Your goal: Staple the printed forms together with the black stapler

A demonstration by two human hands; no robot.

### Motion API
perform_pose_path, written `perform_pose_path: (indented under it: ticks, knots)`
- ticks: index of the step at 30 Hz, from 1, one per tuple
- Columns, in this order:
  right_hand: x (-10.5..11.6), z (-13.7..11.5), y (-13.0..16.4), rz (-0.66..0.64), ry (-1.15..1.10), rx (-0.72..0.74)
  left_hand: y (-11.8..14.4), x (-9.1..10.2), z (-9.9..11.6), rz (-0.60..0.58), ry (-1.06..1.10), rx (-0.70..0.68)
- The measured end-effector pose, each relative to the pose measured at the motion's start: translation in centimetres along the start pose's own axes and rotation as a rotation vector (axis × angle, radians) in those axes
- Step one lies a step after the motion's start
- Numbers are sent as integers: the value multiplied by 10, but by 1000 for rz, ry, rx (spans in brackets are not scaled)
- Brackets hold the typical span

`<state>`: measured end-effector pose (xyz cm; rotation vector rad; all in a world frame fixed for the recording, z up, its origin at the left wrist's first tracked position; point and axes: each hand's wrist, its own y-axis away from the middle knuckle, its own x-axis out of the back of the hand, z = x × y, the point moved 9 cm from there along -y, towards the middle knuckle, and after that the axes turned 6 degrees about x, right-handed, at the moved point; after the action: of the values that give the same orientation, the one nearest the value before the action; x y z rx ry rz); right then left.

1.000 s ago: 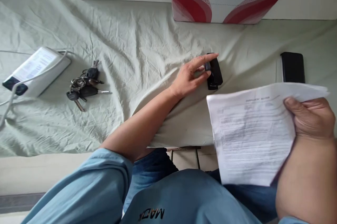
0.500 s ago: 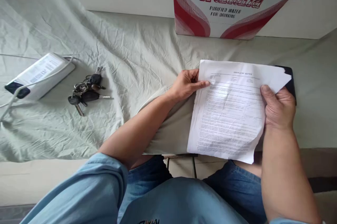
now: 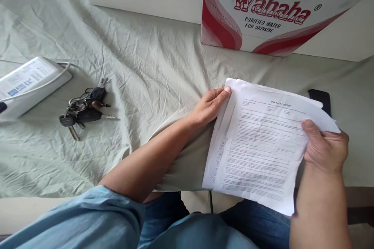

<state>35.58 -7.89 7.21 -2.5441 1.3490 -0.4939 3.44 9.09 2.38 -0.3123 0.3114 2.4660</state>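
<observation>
A stack of printed paper sheets lies tilted over the table's front edge on the pale green cloth. My right hand grips the stack's right edge, thumb on top. My left hand holds the stack's top left corner, fingers curled at its edge. The small black stapler seen earlier is hidden under the sheets.
A bunch of keys lies to the left, and a white power strip with a cable sits at the far left. A red and white water carton stands at the back. A black phone peeks out behind the sheets.
My left hand left the black stapler and took the sheets' top left corner. My right hand brought the sheets leftward over the stapler onto the table.
</observation>
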Motion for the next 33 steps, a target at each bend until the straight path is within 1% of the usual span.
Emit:
perform_pose_path:
  ticks: [5,10,16,20,25,29,33]
  knots:
    - [3,2,-4,-8,81,36,2,1,-1,24,24,25]
    - [3,1,-5,-28,107,67,4,1,-2,20,23,10]
    - [-8,-1,-5,8,73,82,5,-1,-3,-32,-9,0]
    - [-15,-4,-7,-3,53,104,5,0,-6,-34,-28,22]
    - [-14,-8,-12,-16,64,135,5,-1,-6,-44,-27,32]
    - [-12,-10,-16,1,64,155,5,-1,-8,-44,-20,49]
    - [-8,-14,-22,75,21,226,5,-1,-8,-49,-36,53]
